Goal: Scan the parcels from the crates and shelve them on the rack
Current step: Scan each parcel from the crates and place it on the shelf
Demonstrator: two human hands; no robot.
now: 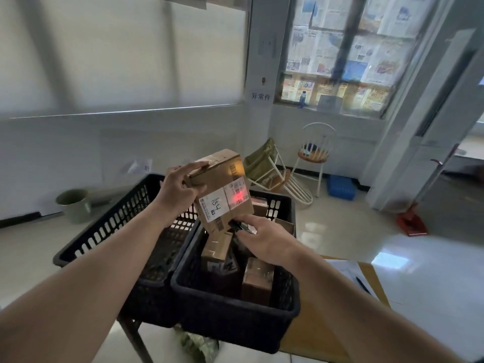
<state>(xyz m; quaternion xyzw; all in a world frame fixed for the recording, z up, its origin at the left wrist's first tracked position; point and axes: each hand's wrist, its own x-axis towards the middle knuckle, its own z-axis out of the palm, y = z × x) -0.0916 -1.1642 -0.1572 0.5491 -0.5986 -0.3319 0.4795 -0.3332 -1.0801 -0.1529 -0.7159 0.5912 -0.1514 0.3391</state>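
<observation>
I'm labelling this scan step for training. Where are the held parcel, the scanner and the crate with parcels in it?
held parcel [222,184], head view, brown front face above the label
scanner [239,226], head view, dark tip beyond the right hand's fingers
crate [235,320], head view, near black wall

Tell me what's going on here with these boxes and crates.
A person is scanning a parcel. The left hand grips a cardboard box above two black crates, while the right hand holds a small scanner whose red light falls on the box's label. More parcels wait in the nearer crate.
</observation>
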